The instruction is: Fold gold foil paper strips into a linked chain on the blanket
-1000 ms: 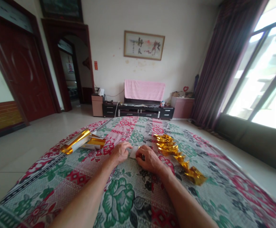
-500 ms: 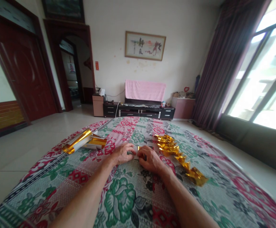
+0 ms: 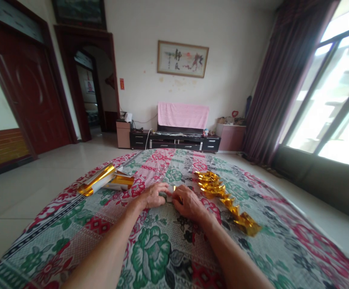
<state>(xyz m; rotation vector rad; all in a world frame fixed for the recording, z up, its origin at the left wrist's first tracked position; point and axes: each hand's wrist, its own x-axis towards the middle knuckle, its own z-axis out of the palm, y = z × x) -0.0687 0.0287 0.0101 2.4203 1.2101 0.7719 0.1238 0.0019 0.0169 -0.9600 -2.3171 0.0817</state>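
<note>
Close together over the middle of the cloth-covered table (image 3: pixel 150 245), both my hands work on one small sheet of gold-and-white foil paper (image 3: pixel 170 197). My left hand (image 3: pixel 153 195) has its fingers bent on the paper's left side. On the right side, my right hand (image 3: pixel 188 202) pinches the sheet with curled fingers, which hide most of it. A row of folded gold foil pieces (image 3: pixel 212 185) runs down the table to the right of my right hand. Left of my left hand lie curled gold foil sheets with white backs (image 3: pixel 100 180).
Beyond the table stands a low black TV cabinet (image 3: pixel 177 142), with a pink cloth (image 3: pixel 183 115) draped over the screen on it. A window (image 3: pixel 337 104) and a purple curtain (image 3: pixel 270 84) are on the right. To the left is a dark red door (image 3: pixel 27 88).
My hands stay at the same spot on the foil paper. The right fingers have shifted slightly to the left, and the view has moved a little.
</note>
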